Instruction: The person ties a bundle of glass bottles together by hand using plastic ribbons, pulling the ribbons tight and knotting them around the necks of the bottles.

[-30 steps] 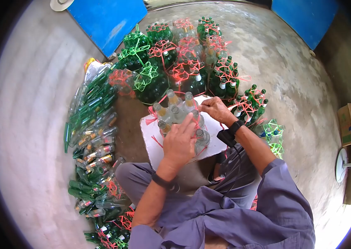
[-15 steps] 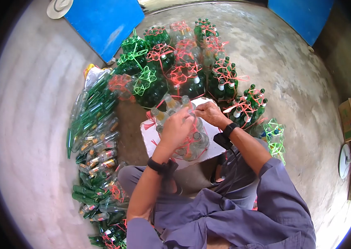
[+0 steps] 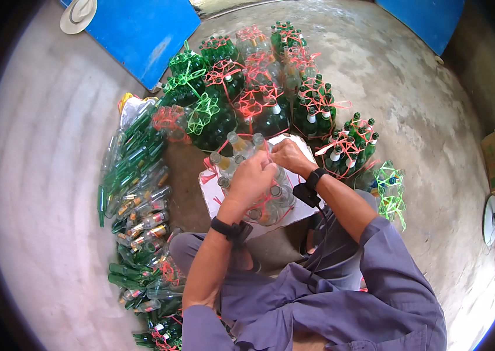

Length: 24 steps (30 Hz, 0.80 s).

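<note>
The left hand [image 3: 251, 176] has moved farther away, meeting the right hand [image 3: 292, 158] over clear bottles [image 3: 286, 198] on the white board [image 3: 302, 212]; their glass looks stiff, slippery, fragile, best held by the necks; fingers bunch narrowly, but whether they pinch red twine [image 3: 208, 164] I cannot tell

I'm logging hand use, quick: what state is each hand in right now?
Left hand: fingers curled over the clear bottles; any grip is hidden.
Right hand: fingers bent, meeting the left's; cannot tell what it holds.
</note>
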Each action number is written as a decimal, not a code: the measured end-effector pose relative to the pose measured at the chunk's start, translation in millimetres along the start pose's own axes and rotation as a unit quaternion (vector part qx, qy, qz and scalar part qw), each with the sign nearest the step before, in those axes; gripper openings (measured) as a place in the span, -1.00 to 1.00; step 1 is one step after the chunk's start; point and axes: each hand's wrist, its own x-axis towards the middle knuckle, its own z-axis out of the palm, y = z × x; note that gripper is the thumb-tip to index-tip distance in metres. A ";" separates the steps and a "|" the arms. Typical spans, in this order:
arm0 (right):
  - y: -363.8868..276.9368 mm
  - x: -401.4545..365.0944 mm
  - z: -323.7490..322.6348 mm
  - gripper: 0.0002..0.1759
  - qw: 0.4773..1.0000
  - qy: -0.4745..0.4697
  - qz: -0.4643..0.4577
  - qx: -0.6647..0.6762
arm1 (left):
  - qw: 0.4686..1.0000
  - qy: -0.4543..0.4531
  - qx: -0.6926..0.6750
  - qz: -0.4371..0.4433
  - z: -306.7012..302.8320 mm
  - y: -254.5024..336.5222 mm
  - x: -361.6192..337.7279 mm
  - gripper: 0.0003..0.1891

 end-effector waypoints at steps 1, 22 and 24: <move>-11.9 -1.3 -4.7 -0.71 0.999 -0.003 0.046 0.017 | 1.000 -0.009 0.006 0.003 -1.5 -0.6 1.2 -0.72; -36.6 -2.0 -20.3 -0.62 0.997 -0.046 0.034 0.047 | 0.988 0.027 0.143 0.059 -25.1 0.7 -9.6 -0.74; -37.6 -1.1 -19.5 -0.62 0.997 -0.051 0.036 0.038 | 0.990 0.031 0.123 0.069 -26.5 -6.2 -11.3 -0.75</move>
